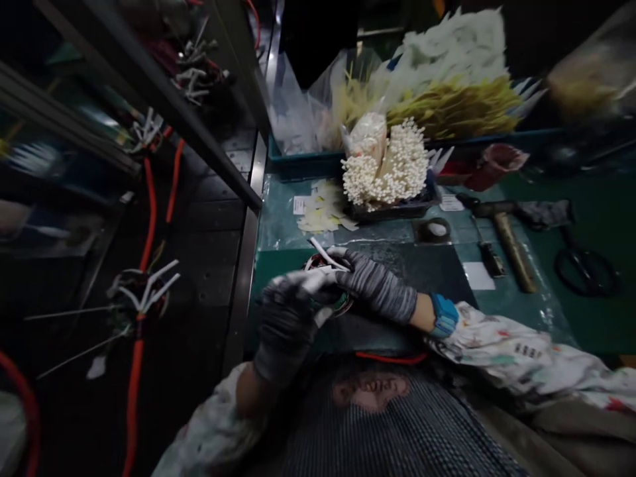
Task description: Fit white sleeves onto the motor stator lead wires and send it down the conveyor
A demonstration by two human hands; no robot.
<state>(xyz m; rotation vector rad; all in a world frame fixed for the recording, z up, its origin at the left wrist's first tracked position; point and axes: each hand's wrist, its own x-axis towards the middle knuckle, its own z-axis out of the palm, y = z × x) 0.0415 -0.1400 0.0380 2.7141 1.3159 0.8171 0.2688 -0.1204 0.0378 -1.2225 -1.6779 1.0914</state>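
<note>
Wire winding (313,263), with slim white sleeves (324,254) poking out, sits over the workbench (591,318) between the 2 gloved hands: the right hand (377,283) has its fingers curled closed on the right side, the left hand (289,318) its fingers bent in around the left, though blur hides their exact contacts. It will probably feel firm and fairly light, with bendy leads and easily nicked wire, so the outer rim looks the safest hold.

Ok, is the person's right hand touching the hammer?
Apart: the head view shows the dark pad and a white card between the right hand and the hammer.
</note>
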